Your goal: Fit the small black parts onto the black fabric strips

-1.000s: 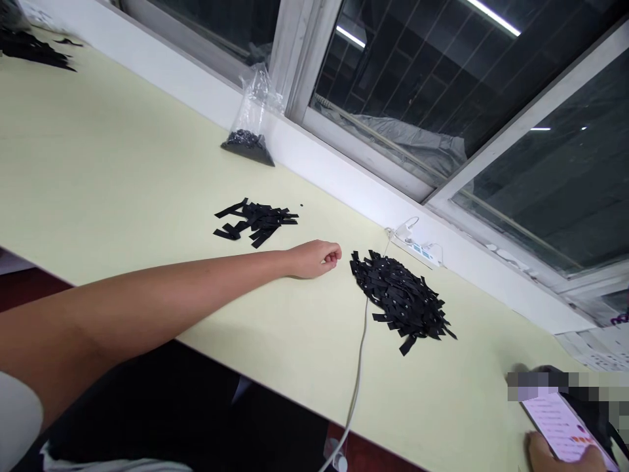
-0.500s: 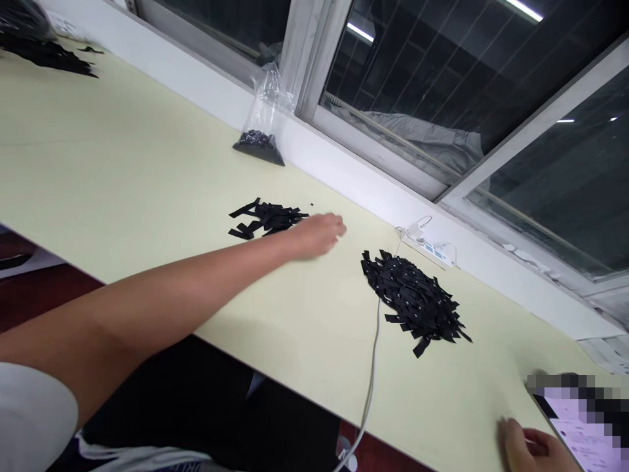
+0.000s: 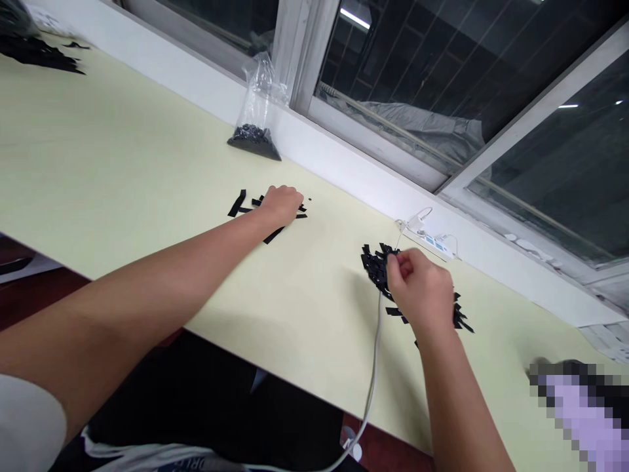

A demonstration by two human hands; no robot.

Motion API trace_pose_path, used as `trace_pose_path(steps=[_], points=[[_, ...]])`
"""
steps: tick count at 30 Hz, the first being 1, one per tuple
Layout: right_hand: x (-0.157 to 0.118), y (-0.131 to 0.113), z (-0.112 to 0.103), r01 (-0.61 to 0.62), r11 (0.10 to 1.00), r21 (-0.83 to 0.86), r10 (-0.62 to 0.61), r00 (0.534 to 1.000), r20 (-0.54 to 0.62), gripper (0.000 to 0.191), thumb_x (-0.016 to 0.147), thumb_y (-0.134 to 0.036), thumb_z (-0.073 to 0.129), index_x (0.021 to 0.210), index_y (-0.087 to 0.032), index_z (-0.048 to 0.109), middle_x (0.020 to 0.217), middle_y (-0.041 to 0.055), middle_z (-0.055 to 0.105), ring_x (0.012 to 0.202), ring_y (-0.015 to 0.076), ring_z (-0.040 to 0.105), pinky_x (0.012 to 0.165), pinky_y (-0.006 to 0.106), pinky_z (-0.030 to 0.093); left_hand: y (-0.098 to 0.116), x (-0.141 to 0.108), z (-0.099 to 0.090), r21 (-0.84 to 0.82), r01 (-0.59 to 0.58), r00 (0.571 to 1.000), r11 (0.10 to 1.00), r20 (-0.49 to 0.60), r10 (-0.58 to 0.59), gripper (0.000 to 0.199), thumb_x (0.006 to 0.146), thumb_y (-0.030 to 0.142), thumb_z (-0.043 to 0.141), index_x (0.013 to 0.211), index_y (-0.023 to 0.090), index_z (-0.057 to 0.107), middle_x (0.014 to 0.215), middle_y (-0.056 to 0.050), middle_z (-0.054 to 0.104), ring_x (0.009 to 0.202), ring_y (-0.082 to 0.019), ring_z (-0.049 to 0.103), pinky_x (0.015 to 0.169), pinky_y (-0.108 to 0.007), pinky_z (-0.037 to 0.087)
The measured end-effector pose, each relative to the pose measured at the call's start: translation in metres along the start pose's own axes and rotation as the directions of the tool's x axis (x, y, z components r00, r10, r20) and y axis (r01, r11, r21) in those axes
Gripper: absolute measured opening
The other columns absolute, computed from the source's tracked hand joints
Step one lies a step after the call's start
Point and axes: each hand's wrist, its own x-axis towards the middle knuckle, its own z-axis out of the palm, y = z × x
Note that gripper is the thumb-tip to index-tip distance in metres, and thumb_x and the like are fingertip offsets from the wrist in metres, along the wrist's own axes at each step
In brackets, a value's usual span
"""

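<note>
My left hand point(image 3: 282, 203) is curled down over the smaller pile of black fabric strips point(image 3: 238, 204), closed on some of them. Strip ends stick out on both sides of it, and its fingertips are hidden. Over the larger heap of black strips point(image 3: 376, 267), which carry small shiny dots, hovers my right hand point(image 3: 423, 288). Its thumb and fingers are pinched together, and whatever is between them I cannot make out. That hand and its wrist cover much of the heap.
A clear plastic bag point(image 3: 254, 141) of small black pieces leans by the window ledge. A power strip point(image 3: 427, 241) lies against the wall, and a white cable point(image 3: 377, 347) crosses the table. A blurred-out object point(image 3: 584, 406) lies at right. More black material point(image 3: 39, 56) is far left.
My left hand has moved left from beside the smaller pile onto it, and those strips have shifted. My right hand has come from the lower right corner to above the larger heap.
</note>
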Motion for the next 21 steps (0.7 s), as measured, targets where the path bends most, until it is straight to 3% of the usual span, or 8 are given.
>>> trace_pose_path(steps=[3,7,12,16,21], points=[[0.015,-0.015,0.033,-0.013,0.999,0.033,0.014,0.999,-0.045,0.021,0.092,-0.036,0.051,0.083,-0.02,0.061,0.063,0.0008,0.06,0.055,0.0135,0.046,0.058,0.027,0.024,0.0,0.0,0.001,-0.039,-0.025,0.999,0.999,-0.028,0.024,0.02,0.087,0.014,0.052,0.097,0.017,0.068,0.105,-0.013,0.064,0.1,-0.027,0.053,0.088,-0.038,0.036],[0.003,-0.018,0.062,0.064,0.994,0.085,-0.066,0.997,0.025,0.022,0.092,-0.034,0.051,0.082,-0.019,0.063,0.062,-0.0001,0.058,0.055,0.0124,0.047,0.058,0.026,0.024,0.003,-0.001,0.002,-0.082,-0.067,0.996,0.994,-0.055,0.063,0.029,0.078,0.006,0.056,0.101,0.016,0.069,0.106,-0.012,0.064,0.101,-0.027,0.055,0.087,-0.036,0.039],[-0.004,-0.008,0.055,-0.006,0.982,0.19,0.008,1.0,-0.006,0.023,0.089,-0.038,0.054,0.077,-0.02,0.064,0.056,-0.0027,0.056,0.052,0.012,0.048,0.058,0.026,0.03,0.009,-0.003,0.005,-0.085,-0.132,0.988,0.988,-0.09,0.124,0.031,0.076,0.005,0.056,0.1,0.017,0.07,0.102,-0.011,0.066,0.099,-0.026,0.058,0.085,-0.035,0.042],[0.0,-0.005,0.049,-0.088,0.949,0.303,0.098,0.995,-0.017,0.026,0.087,-0.041,0.055,0.073,-0.021,0.062,0.053,-0.0037,0.053,0.05,0.0128,0.048,0.058,0.026,0.034,0.009,-0.003,0.007,-0.132,-0.107,0.99,0.986,-0.108,0.093,0.025,0.08,0.013,0.058,0.1,0.017,0.072,0.102,-0.011,0.068,0.098,-0.024,0.059,0.086,-0.033,0.044],[-0.002,-0.008,0.053,-0.1,0.932,0.35,0.098,0.995,0.021,0.026,0.086,-0.04,0.053,0.071,-0.021,0.061,0.052,-0.0034,0.054,0.05,0.013,0.047,0.059,0.027,0.036,0.009,-0.004,0.008,-0.121,-0.115,0.985,0.986,-0.145,0.097,0.024,0.083,0.021,0.057,0.1,0.015,0.073,0.101,-0.011,0.068,0.097,-0.025,0.061,0.085,-0.035,0.047]])
